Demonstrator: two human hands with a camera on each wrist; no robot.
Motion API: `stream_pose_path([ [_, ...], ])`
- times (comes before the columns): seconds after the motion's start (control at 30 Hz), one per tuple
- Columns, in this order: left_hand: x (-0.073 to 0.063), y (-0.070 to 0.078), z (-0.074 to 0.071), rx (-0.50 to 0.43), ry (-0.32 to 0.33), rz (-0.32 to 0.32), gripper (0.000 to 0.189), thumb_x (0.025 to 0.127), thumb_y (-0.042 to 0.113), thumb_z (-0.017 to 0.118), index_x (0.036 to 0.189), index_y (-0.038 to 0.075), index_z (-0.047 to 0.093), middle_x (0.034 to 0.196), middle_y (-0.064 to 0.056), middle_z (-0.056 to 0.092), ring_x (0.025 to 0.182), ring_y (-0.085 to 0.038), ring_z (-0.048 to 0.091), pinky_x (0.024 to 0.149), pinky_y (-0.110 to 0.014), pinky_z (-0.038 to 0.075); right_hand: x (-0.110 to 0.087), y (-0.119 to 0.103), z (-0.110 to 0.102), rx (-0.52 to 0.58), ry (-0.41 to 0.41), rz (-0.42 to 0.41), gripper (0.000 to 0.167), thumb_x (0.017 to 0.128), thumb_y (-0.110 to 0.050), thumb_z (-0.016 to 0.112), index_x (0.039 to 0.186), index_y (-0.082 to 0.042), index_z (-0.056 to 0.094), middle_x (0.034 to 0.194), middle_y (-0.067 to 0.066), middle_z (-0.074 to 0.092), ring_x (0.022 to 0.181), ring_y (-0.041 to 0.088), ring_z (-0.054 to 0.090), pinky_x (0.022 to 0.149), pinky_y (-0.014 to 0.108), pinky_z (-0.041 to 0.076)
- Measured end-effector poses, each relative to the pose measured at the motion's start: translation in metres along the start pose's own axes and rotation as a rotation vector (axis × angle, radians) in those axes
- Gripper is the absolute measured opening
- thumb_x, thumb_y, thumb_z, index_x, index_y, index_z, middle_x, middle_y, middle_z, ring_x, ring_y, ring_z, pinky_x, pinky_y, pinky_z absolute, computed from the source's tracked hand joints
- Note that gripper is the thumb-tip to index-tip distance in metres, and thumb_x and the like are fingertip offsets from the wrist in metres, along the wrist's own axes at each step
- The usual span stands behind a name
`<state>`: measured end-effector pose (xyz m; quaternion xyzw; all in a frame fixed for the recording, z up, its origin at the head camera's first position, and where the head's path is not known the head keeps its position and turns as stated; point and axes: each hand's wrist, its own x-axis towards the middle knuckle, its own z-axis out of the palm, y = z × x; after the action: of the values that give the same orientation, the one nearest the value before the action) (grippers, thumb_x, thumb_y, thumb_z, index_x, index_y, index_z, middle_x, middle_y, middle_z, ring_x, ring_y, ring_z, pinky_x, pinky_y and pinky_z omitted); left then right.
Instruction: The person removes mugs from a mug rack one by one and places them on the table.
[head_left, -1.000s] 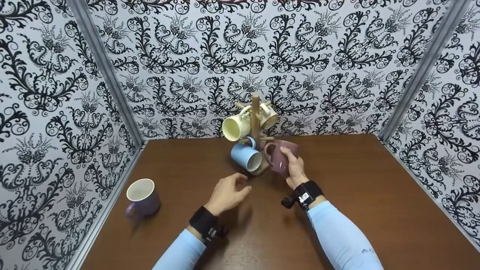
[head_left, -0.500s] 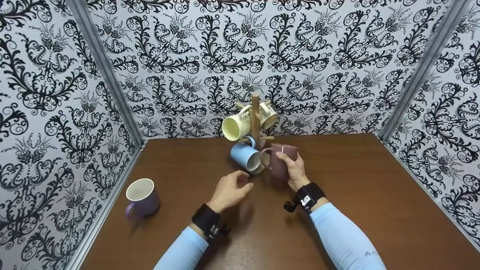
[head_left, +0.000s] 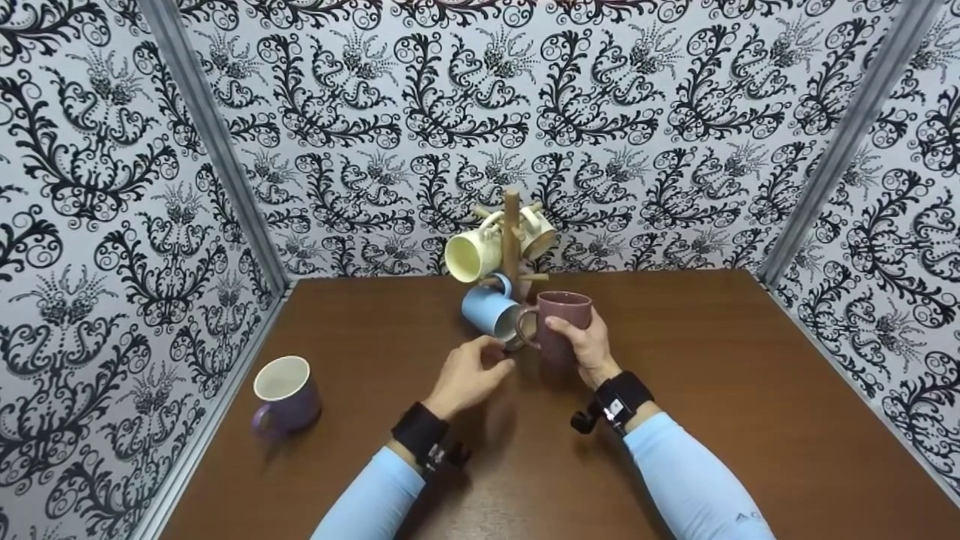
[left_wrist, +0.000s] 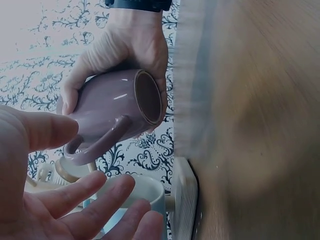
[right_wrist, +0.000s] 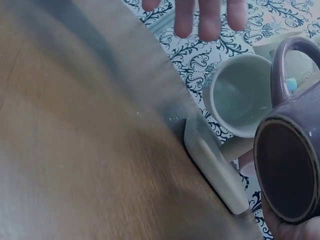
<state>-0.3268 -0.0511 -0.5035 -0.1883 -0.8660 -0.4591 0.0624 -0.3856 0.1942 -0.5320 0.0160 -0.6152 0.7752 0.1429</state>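
Observation:
A mauve mug (head_left: 553,349) is gripped around its body by my right hand (head_left: 592,346). In the head view it stands upright with its handle (left_wrist: 102,143) turned left, toward my other hand. My left hand (head_left: 466,376) holds nothing; its thumb and fingers are spread apart near that handle in the left wrist view. Just behind, a light blue mug (head_left: 482,307) hangs by its handle from a low peg of the wooden mug tree (head_left: 511,240), mouth facing forward and down. The mug's dark unglazed base (right_wrist: 285,170) shows in the right wrist view.
Two cream mugs hang on the upper pegs, one on the left (head_left: 484,251) and one on the right (head_left: 538,241). A purple mug (head_left: 294,405) stands upright at the left of the brown table (head_left: 712,345). Patterned walls (head_left: 600,112) enclose the back and sides.
My right hand has drawn the mauve mug slightly back from the mug tree and turned it more upright. My left hand has shifted a little right, closer to the handle.

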Motion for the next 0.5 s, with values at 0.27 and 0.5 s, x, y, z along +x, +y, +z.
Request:
stream_pose_path([
  [0.27, 0.0059, 0.0056, 0.0023, -0.084, 0.013, 0.008, 0.041, 0.098, 0.028, 0.078, 0.131, 0.004, 0.077, 0.119, -0.016, 0.085, 0.107, -0.032, 0.082, 0.094, -0.044, 0.065, -0.0046, -0.0020, -0.0004, -0.036, -0.053, -0.056, 0.063, 0.086, 0.001, 0.086, 0.145, -0.001, 0.063, 0.120, 0.001, 0.078, 0.105, 0.015, 0.075, 0.094, 0.028, 0.063],
  [0.5, 0.0089, 0.0085, 0.0063, -0.144, 0.031, -0.003, 0.042, 0.098, 0.025, 0.075, 0.133, 0.002, 0.075, 0.117, -0.018, 0.085, 0.107, -0.037, 0.083, 0.093, -0.044, 0.066, -0.0091, 0.0001, -0.0004, -0.065, -0.079, -0.106, 0.066, 0.082, 0.003, 0.086, 0.143, 0.005, 0.063, 0.119, 0.001, 0.078, 0.105, 0.013, 0.074, 0.094, 0.025, 0.061],
])
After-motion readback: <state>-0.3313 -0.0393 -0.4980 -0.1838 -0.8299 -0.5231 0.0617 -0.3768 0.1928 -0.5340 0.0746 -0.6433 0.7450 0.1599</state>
